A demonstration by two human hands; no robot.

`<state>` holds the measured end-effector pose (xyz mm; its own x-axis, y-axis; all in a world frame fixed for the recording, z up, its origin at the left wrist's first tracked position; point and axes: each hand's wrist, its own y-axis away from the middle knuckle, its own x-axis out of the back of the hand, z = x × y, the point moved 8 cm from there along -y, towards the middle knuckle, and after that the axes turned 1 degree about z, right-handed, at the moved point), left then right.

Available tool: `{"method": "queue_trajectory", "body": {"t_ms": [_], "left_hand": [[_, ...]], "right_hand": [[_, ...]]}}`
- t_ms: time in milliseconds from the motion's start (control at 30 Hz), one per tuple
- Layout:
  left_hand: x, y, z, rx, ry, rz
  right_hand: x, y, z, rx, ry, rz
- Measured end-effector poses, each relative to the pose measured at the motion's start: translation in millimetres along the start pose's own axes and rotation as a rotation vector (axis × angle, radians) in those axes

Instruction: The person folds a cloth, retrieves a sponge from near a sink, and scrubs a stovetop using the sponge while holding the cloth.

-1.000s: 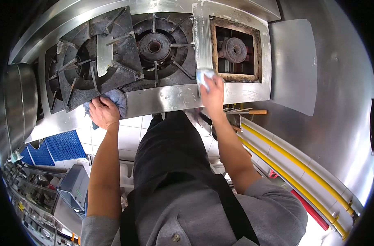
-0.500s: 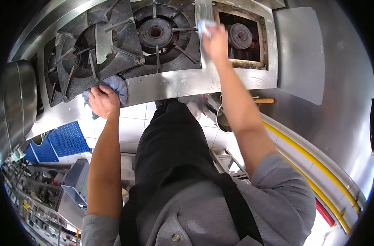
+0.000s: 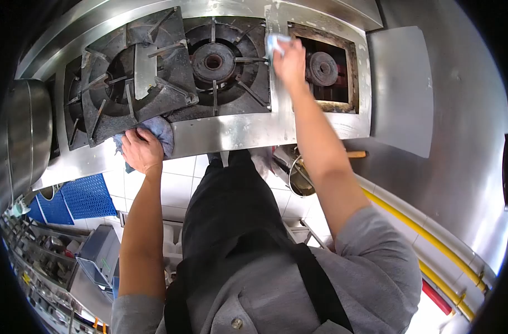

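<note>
Steel stovetop [image 3: 226, 131] here, right hand [image 3: 291, 62] pinching a pale pad [image 3: 276, 43] at its far-left side, left hand [image 3: 142, 150] (can't tell if it's clenched) on a bluish cloth [image 3: 162, 133].

Blue-gray cloth [image 3: 160, 135], black grates [image 3: 179, 106]

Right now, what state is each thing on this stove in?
Top left grate: askew, overlapping other grates
Middle grate: lying around its burner
Middle burner: no flame visible
Right burner: no grate, no flame visible
Right burner's frame: browned, grimy
Blue-grey cloth: bunched under left hand
Pale pad: held in right hand
</note>
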<state>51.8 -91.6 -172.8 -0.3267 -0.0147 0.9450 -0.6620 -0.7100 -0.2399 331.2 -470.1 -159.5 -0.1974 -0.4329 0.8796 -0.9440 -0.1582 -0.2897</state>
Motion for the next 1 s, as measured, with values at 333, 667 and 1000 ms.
{"method": "queue_trajectory", "body": {"t_ms": [333,667,1000], "left_hand": [[-1,1,-1,-0.021,0.008,0.028],[-2,0,0,-0.034,-0.005,0.016],[0,-1,1,-0.015,-0.023,0.005]], "right_hand": [[24,72,-6,0.011,-0.086,-0.007],[-12,-49,4,-0.025,-0.042,0.036],[35,102,-4,-0.048,-0.037,-0.051]]}}
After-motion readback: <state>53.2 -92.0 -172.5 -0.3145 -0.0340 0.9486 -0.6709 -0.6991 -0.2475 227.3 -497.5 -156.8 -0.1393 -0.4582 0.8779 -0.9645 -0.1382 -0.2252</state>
